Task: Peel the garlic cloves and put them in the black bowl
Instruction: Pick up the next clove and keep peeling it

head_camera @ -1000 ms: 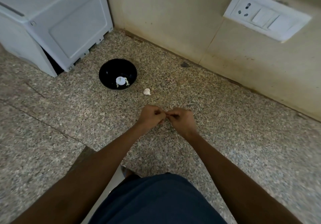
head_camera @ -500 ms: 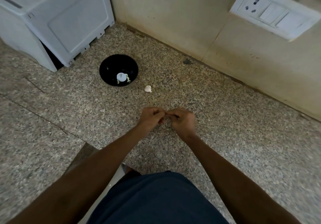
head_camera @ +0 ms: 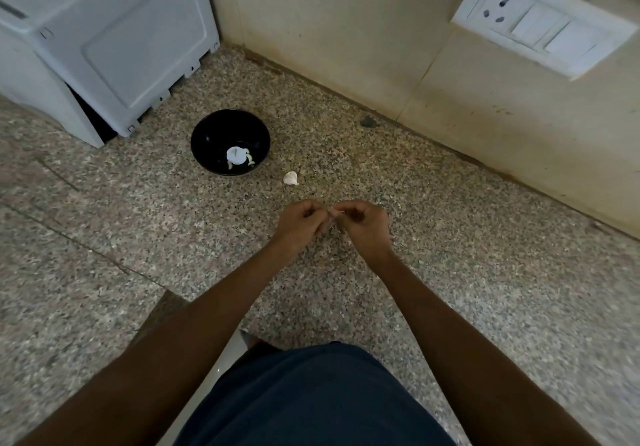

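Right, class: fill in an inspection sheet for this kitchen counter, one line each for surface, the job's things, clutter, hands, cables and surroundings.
Surface: speckled granite counter, joint lines on its left part.
Job's things: black bowl holding pale peeled cloves and a white round piece; loose garlic clove on the counter right of the bowl, apart from it; another clove between the hands.
Clutter: small dark speck near the wall.
Hands: left hand and right hand both pinch the held clove.
Cables: nothing seen.
Surroundings: white appliance back left; cream wall; socket and switch plate.

White appliance (head_camera: 104,40) on speckled counter (head_camera: 485,238); switch plate (head_camera: 543,20) on wall.
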